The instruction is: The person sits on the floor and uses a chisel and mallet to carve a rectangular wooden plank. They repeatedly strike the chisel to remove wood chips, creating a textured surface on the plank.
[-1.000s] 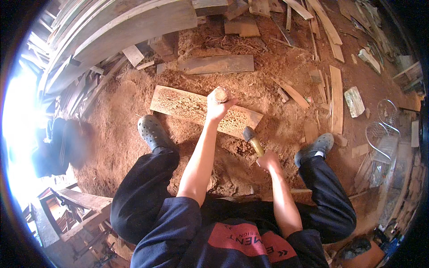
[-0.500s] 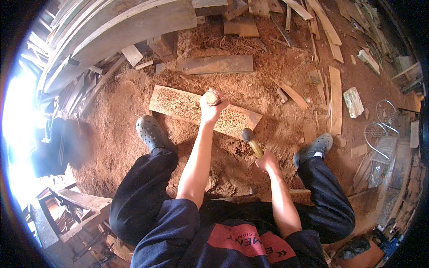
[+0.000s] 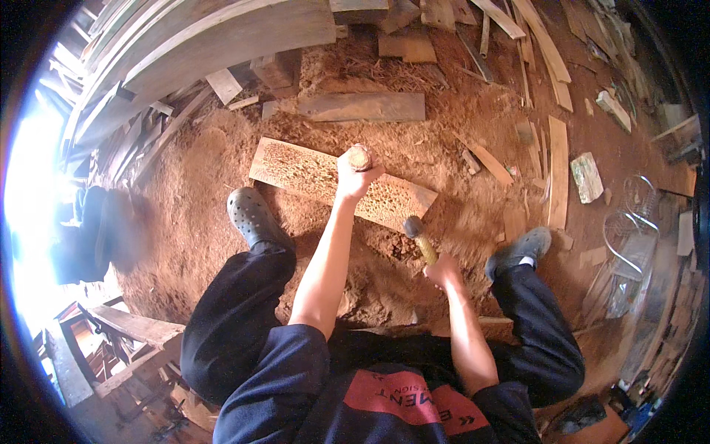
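Observation:
A pale wooden board (image 3: 296, 169), its upper face covered with small pits, lies on the earth floor between my feet. Over its middle, my left hand (image 3: 357, 179) is closed around an upright round-ended wooden piece (image 3: 359, 157); its lower part is hidden by the hand. My right hand (image 3: 444, 272) grips a hammer (image 3: 424, 246) by its yellowish handle, low and to the right. The dark hammer head is near the board's right end, and I cannot tell whether they touch.
My feet, in dark clogs (image 3: 257, 216), stand on either side. Beyond the board lies a darker plank (image 3: 362, 107). Long timbers (image 3: 229, 37) are stacked at the far left. Loose wood strips (image 3: 558, 174) and a whitish block (image 3: 586, 177) lie right, near a wire rack (image 3: 630, 235).
The whole view has shifted slightly. Both hands keep their grips, and the board and hammer look almost unmoved.

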A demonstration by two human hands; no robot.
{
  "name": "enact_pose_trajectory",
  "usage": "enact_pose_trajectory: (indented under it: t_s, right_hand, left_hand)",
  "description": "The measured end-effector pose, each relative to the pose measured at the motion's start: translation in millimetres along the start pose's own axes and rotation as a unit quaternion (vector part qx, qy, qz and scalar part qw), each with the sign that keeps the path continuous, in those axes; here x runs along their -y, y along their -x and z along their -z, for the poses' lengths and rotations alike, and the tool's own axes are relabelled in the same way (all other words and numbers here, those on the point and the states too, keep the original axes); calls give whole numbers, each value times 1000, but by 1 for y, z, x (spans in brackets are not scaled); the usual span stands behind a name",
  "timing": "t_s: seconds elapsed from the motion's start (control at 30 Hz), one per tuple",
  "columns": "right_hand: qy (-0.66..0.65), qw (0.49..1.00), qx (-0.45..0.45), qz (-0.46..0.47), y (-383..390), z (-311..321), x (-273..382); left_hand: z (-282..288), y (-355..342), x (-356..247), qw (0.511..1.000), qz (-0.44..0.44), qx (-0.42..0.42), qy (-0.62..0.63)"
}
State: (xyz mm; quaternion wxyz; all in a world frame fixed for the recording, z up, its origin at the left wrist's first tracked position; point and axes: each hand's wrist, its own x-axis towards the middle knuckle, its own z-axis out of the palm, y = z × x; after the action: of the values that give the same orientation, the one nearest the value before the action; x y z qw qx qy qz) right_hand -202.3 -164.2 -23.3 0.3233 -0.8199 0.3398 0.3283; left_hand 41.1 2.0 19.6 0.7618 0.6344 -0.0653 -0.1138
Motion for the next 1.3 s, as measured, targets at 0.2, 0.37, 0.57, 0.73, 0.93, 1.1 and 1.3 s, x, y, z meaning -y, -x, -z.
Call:
enact_pose_trajectory:
  t_s: [0.2, 0.37, 0.57, 0.73, 0.93, 1.1, 1.3]
  right_hand:
    - [-181, 980, 35, -68, 20, 6, 12]
    - [-319, 945, -64, 27, 55, 35, 39]
    - [-491, 800, -176, 297, 169, 144, 133]
    - [-470, 672, -323, 473, 177, 145, 183]
    - [-85, 969, -216, 81, 64, 89, 130]
    - [-463, 829, -237, 207, 154, 149, 169]
    - [-105, 939, -296, 137, 99, 97, 154]
  left_hand:
    - [-6, 6, -5, 990, -57, 52, -115]
    - [-11, 8, 8, 985, -80, 61, -142]
    - [-13, 12, 5, 993, -41, 56, -96]
    - [-6, 6, 9, 990, -57, 35, -120]
    - [-10, 13, 34, 958, -182, -12, -220]
    - [-11, 13, 16, 982, -88, 52, -158]
    - [-17, 5, 10, 981, -83, 57, -166]
